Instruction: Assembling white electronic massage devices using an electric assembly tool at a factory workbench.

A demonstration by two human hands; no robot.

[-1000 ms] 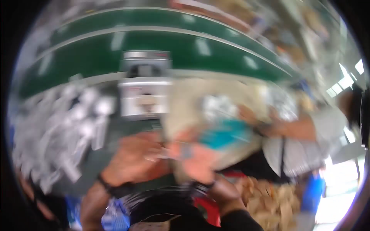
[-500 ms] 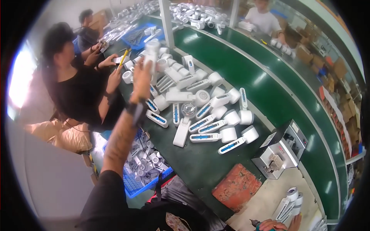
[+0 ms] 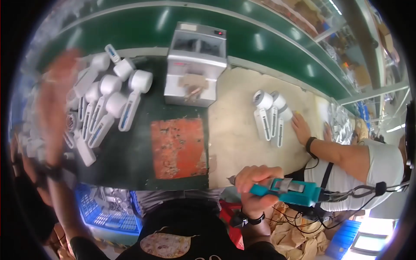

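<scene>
My right hand (image 3: 255,186), at the lower middle, is wrapped round a teal electric screwdriver (image 3: 305,193). Its bit points left over the table's front edge, and a cable runs off its right end. My left hand (image 3: 60,99) is smeared by motion at the far left, over a heap of white handheld units that look like small fans. Whether its fingers hold one cannot be made out. Each unit has a round head and a flat handle; one fan-like unit (image 3: 128,110) with a blue strip along its handle lies at the heap's right side.
A silver box-shaped machine (image 3: 195,56) stands at the table's back, with a worn red mat (image 3: 178,149) in front. Three white units (image 3: 263,99) lie on the beige board (image 3: 232,130), beside a co-worker's hand (image 3: 301,128). A blue crate (image 3: 108,219) sits below the table.
The view has swung to the right. My right hand with the screwdriver has come into full view. My left hand, earlier raised over the heap with a white unit, is now blurred at the left.
</scene>
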